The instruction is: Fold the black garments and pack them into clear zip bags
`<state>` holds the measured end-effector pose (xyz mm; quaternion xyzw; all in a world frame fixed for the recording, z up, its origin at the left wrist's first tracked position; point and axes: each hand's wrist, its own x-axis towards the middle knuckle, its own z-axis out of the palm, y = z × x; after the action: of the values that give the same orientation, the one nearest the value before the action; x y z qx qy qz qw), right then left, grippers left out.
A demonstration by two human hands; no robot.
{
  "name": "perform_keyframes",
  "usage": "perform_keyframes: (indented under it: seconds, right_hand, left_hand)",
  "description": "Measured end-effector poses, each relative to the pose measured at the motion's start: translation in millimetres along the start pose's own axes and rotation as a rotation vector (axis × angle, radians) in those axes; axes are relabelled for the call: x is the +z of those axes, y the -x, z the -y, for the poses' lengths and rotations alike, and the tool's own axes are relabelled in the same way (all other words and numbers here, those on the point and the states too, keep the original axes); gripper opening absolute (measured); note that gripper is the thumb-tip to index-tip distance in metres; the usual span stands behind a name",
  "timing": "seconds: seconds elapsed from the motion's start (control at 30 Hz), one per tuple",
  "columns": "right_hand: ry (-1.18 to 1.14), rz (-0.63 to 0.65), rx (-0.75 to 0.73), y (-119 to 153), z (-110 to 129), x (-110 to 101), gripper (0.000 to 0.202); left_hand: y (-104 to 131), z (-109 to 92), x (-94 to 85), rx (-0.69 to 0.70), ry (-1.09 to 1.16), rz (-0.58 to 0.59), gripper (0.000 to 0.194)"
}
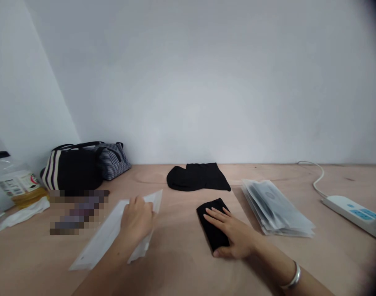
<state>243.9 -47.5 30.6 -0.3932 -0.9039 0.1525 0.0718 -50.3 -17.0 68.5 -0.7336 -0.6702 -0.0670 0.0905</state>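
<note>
Folded black cloth [213, 226] lay flat on the wooden table [182, 263], centre front; our right hand [234, 236] pressed on it, palm down, fingers spread, gripping nothing. Our left hand [136, 220] rested on a clear plastic bag [110, 232], fingers curled at its top edge; bag looked empty. Behind the cloth we saw a loose black garment pile [197, 176]. Right of it: stack of packed clear bags [276, 207], dark items inside. Far left: striped bag [80, 166], contents hidden. Far right: power strip [354, 213].
</note>
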Motion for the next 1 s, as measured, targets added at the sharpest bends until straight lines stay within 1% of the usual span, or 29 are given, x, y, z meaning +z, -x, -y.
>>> perform_keyframes:
  seconds: [0.07, 0.13, 0.2, 0.27, 0.33, 0.4, 0.47, 0.5, 0.53, 0.57, 0.6, 0.7, 0.73, 0.77, 0.83, 0.9, 1.0]
  right_hand:
    - [-0.007, -0.043, 0.020, -1.0, -1.3, 5.5, 0.090]
    - [-0.008, -0.114, 0.052, -3.2, -2.7, 12.4, 0.084]
    - [-0.030, -0.208, 0.107, -6.4, -5.3, 19.6, 0.069]
    - [-0.097, -0.330, 0.174, -10.2, -8.9, 25.5, 0.055]
    - [-0.202, -0.472, 0.229, -14.0, -11.8, 29.0, 0.048]
    - [-0.302, -0.604, 0.277, -17.4, -11.4, 31.1, 0.046]
    - [-0.359, -0.695, 0.308, -20.6, -6.1, 33.5, 0.046]
    - [-0.370, -0.715, 0.312, -22.0, -1.8, 34.9, 0.047]
    - [-0.368, -0.713, 0.310, -23.2, 3.3, 36.1, 0.048]
    - [-0.352, -0.682, 0.299, -24.1, 8.7, 36.8, 0.048]
    - [-0.324, -0.622, 0.282, -24.5, 14.0, 36.6, 0.049]
    - [-0.214, -0.365, 0.226, -23.5, 24.1, 27.2, 0.052]
    - [-0.186, -0.300, 0.211, -22.9, 24.7, 21.3, 0.051]
    - [-0.161, -0.263, 0.198, -22.6, 23.8, 14.9, 0.050]
    - [-0.104, -0.248, 0.173, -23.5, 19.1, 2.7, 0.047]
    - [-0.053, -0.233, 0.132, -26.5, 13.1, -4.7, 0.047]
    - [-0.041, -0.148, 0.096, -32.2, 7.5, -4.6, 0.055]
  left_hand:
    - [-0.5, -22.9, -1.9, 0.100, 0.096, 0.011, 0.020]
    - [-1.1, -47.5, 3.5, 0.184, 0.188, 0.049, 0.016]
    - [-1.7, -69.3, 15.2, 0.219, 0.257, 0.088, 0.014]
    - [-2.5, -85.0, 29.4, 0.213, 0.313, 0.112, 0.016]
    - [-3.3, -93.8, 42.3, 0.183, 0.357, 0.111, 0.019]
    - [-3.7, -97.3, 51.8, 0.148, 0.394, 0.091, 0.021]
    - [-3.1, -98.2, 58.2, 0.117, 0.424, 0.065, 0.021]
    - [-2.4, -98.3, 60.6, 0.104, 0.435, 0.053, 0.020]
    - [-1.6, -98.3, 62.4, 0.095, 0.443, 0.043, 0.020]
    - [-0.6, -98.3, 63.9, 0.090, 0.448, 0.036, 0.019]
    - [0.4, -98.2, 65.0, 0.089, 0.449, 0.033, 0.019]
    - [3.5, -98.0, 66.0, 0.103, 0.441, 0.029, 0.018]
    - [4.5, -97.8, 65.7, 0.112, 0.438, 0.027, 0.018]
    - [5.3, -97.6, 65.4, 0.122, 0.436, 0.024, 0.019]
    - [6.5, -97.1, 64.7, 0.145, 0.437, 0.017, 0.020]
    - [6.9, -96.7, 64.8, 0.164, 0.443, 0.013, 0.020]
    - [6.0, -96.3, 66.4, 0.173, 0.454, 0.007, 0.020]
